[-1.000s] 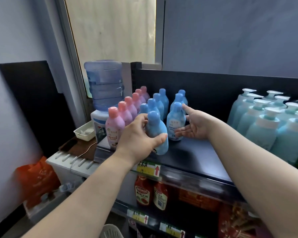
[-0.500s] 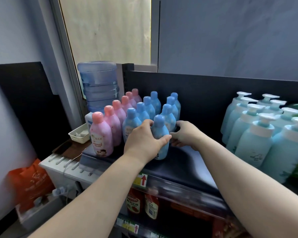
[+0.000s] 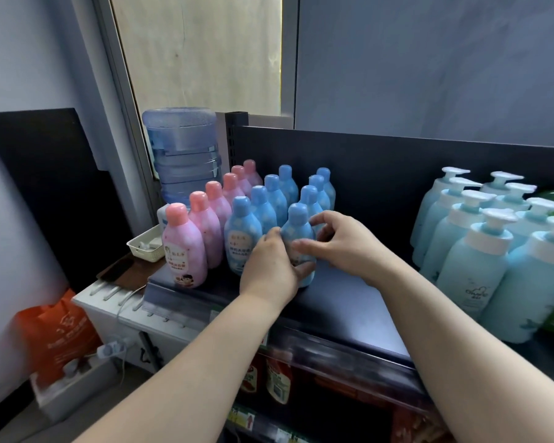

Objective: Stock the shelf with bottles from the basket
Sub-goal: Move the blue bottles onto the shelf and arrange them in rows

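Blue bottle: the blue bottle [image 3: 296, 233] stands upright on the shelf [image 3: 349, 311], at the near end of the right blue row, close to the front edge.
Left hand: the left hand [image 3: 269, 266] grips the lower body of this bottle from the left side; the thumb is curled across its front, and the back of the hand faces the camera.
Right hand: the right hand [image 3: 343, 247] holds the same bottle from the right; the thumb lies across the front, and the bent fingers [image 3: 320, 219] go around its shoulder.
Other blue bottles: the other blue bottles [image 3: 242, 233] stand in two rows that run to the far panel, just beside the held one.
Pink bottles: the pink bottles [image 3: 183, 247] form one row at the left end of the shelf.
Pump bottles: the pale pump bottles [image 3: 470, 260] stand at the right, well apart from the hands; bare shelf lies between.
Beyond the shelf: a water jug [image 3: 183, 151] is at the far left, and an orange bag [image 3: 55, 334] is low at the left.
Lower shelf: red sauce bottles [image 3: 279, 382] stand there, partly hidden.
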Demonstrator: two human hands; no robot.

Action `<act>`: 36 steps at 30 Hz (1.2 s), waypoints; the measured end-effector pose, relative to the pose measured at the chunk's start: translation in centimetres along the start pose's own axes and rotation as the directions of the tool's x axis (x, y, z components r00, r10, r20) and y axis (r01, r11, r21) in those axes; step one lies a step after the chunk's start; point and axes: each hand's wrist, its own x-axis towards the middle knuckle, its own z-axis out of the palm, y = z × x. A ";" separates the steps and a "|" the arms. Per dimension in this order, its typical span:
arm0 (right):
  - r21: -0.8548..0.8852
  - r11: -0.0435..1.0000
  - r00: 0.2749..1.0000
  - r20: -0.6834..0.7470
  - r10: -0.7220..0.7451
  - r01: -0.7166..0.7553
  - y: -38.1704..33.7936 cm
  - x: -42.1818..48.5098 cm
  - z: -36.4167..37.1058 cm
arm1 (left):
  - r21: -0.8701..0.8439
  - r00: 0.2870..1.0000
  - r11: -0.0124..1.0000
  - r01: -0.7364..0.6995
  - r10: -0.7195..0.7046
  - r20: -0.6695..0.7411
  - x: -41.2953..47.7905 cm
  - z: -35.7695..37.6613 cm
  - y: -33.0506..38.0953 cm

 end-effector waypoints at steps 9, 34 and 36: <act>-0.200 0.980 0.993 -0.111 -0.030 0.008 0.5 1.5 0.8 | 0.020 0.999 0.999 -0.048 0.048 0.011 -2.1 -0.7 -1.3; -0.500 0.647 0.818 0.373 -0.439 0.575 -2.3 -12.5 26.5 | 0.446 0.982 0.878 0.176 -0.189 -0.017 -22.7 -14.4 -25.1; -0.483 0.659 0.808 0.455 -0.373 0.576 -0.9 -13.6 29.4 | 0.469 0.956 0.846 0.254 -0.292 0.008 -25.7 -14.6 -28.0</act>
